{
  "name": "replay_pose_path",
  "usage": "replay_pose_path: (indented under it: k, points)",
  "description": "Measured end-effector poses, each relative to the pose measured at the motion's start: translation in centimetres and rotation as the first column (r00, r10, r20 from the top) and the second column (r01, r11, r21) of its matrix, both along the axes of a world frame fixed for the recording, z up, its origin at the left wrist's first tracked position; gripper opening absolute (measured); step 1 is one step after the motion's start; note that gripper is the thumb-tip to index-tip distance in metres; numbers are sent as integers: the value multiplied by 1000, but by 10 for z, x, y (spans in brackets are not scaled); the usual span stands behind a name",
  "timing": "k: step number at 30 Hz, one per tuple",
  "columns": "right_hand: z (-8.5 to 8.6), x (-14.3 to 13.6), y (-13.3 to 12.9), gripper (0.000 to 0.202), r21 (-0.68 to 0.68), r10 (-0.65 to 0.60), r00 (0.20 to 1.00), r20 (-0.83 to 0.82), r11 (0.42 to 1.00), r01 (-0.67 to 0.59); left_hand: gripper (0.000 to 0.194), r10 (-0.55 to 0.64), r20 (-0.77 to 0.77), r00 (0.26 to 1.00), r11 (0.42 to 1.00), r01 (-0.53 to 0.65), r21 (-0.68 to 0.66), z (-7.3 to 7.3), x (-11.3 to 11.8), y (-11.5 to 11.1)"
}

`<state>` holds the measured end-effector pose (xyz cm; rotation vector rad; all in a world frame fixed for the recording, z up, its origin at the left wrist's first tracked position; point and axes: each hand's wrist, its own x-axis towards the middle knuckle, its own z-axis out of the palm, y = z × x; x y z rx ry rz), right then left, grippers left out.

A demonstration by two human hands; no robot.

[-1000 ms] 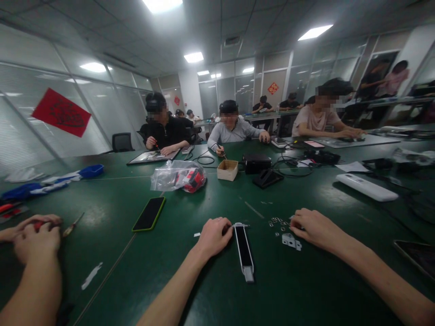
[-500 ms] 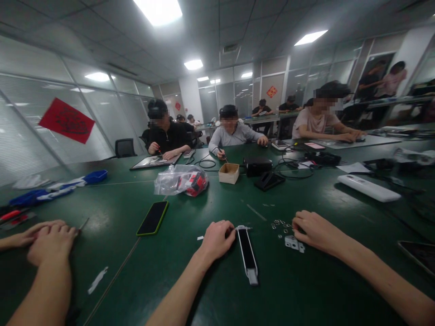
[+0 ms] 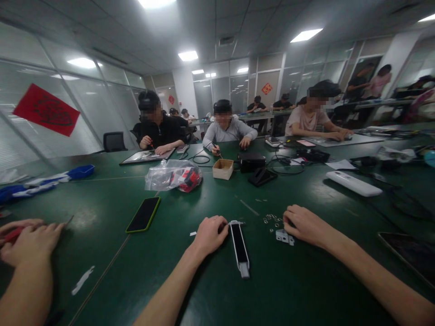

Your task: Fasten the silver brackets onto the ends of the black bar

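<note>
My left hand (image 3: 212, 234) rests on the green table with curled fingers, its fingertips closed at the far end of a long, narrow part (image 3: 239, 246) with a white frame and black middle. That part lies flat, with a pale grey block at its near end. My right hand (image 3: 302, 225) is bent down to the table, fingers together, beside several small metal rings or nuts (image 3: 271, 218). Flat grey metal plates with holes (image 3: 283, 237) lie just below its fingertips. Whatever the right fingertips pinch, if anything, is hidden.
At the left, another person's hands (image 3: 34, 240) hold a red-handled tool. A green-edged phone (image 3: 143, 214), a plastic bag with red parts (image 3: 180, 175), a small box (image 3: 223, 169) and a white long case (image 3: 353, 183) lie on the table. Other people sit opposite.
The view has turned slightly right, so everything appears shifted left. Both my hands keep almost the same pose and place on the table. The neighbour's red-handled tool shows more now.
</note>
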<state>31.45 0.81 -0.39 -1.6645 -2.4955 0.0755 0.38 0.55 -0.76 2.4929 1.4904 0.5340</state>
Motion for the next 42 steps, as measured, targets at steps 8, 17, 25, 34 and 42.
replay_pose_path:
  k: [8, 17, 25, 34, 42]
  points:
    - [3, -2, -2, 25, 88, 26, 998, 61, 996, -31, 17, -15, 23, 1000, 1000, 14, 9, -4, -1, 3]
    - [9, -5, -4, 20, 61, -30, 993, -111, 997, 37, 18, -5, 33, 999, 1000, 4, 12, -4, -1, 2]
    - [18, -65, -16, 21, 0, 16, 973, -230, 1000, -17, 17, 2, 42, 999, 1000, -3, 17, -4, -2, 1]
    - [1, -106, 2, 23, 59, 130, 931, -341, 991, -117, 18, 7, 9, 1000, 1000, -7, 8, -2, 0, 0]
    - [-6, -108, -3, 21, 258, 159, 971, -179, 960, -110, 17, -7, -8, 1000, 1000, 7, -4, 0, 0, 0]
